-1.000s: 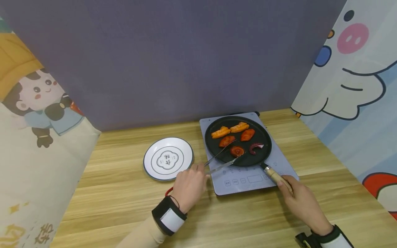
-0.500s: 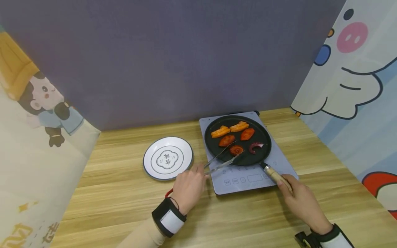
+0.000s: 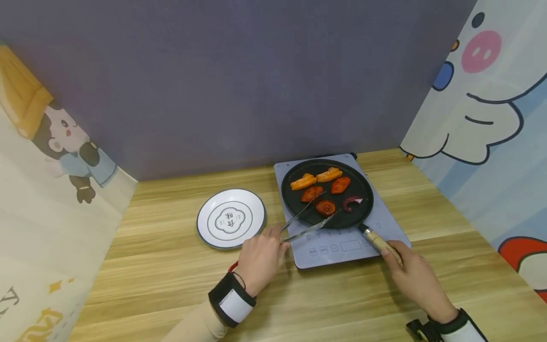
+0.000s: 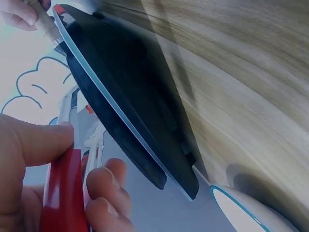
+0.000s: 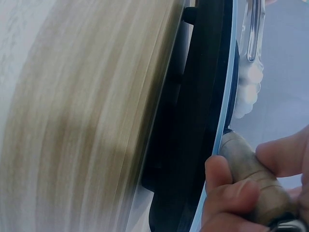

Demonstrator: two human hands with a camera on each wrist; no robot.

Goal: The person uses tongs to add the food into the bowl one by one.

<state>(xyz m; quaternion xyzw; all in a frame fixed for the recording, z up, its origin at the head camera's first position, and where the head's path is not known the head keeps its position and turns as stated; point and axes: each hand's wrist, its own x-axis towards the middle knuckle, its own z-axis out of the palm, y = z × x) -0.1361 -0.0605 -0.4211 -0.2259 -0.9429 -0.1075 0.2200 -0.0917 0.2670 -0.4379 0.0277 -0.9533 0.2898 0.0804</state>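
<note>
In the head view my left hand (image 3: 261, 260) holds metal tongs (image 3: 309, 231); their red grip (image 4: 63, 193) sits between thumb and fingers in the left wrist view. The tongs' arms are spread over the black frying pan (image 3: 295, 209), one tip on either side of a round, reddish-brown food piece (image 3: 325, 208). Whether they touch it I cannot tell. My right hand (image 3: 416, 274) grips the pan's wooden handle (image 3: 378, 241), its fingers curled round the handle (image 5: 248, 166) in the right wrist view. Beside the round piece lies a purple, tentacle-like piece (image 3: 352, 204).
The pan stands on a flat, pale induction cooker (image 3: 325, 259). Two orange, stick-like pieces (image 3: 303, 182) and two reddish, oval pieces (image 3: 340, 185) lie in the pan. A white plate (image 3: 213, 209) with a blue rim sits left of the cooker. A grey panel (image 3: 256, 95) stands behind the table.
The tips of the tongs have spread a little wider about the round piece, the nearer tip shifting right. My right hand and the pan have stayed in place.
</note>
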